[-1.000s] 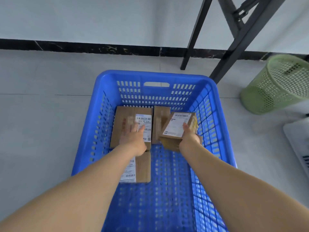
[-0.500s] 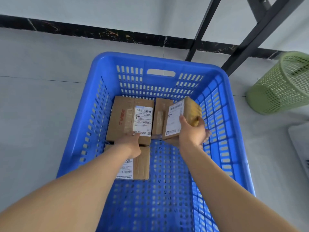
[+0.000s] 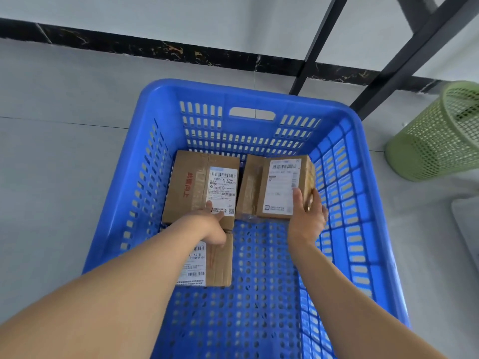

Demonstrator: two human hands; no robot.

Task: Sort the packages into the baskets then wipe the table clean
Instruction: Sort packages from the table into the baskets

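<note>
The slotted basket (image 3: 233, 90) was blue, the mesh bin (image 3: 435, 151) green. The far left package (image 3: 186, 193) was brown with a white barcoded label (image 3: 223, 187) and red print (image 3: 188, 184).

Glossy blue plastic basket (image 3: 368, 229) holds matt cardboard packages (image 3: 197, 187).
</note>
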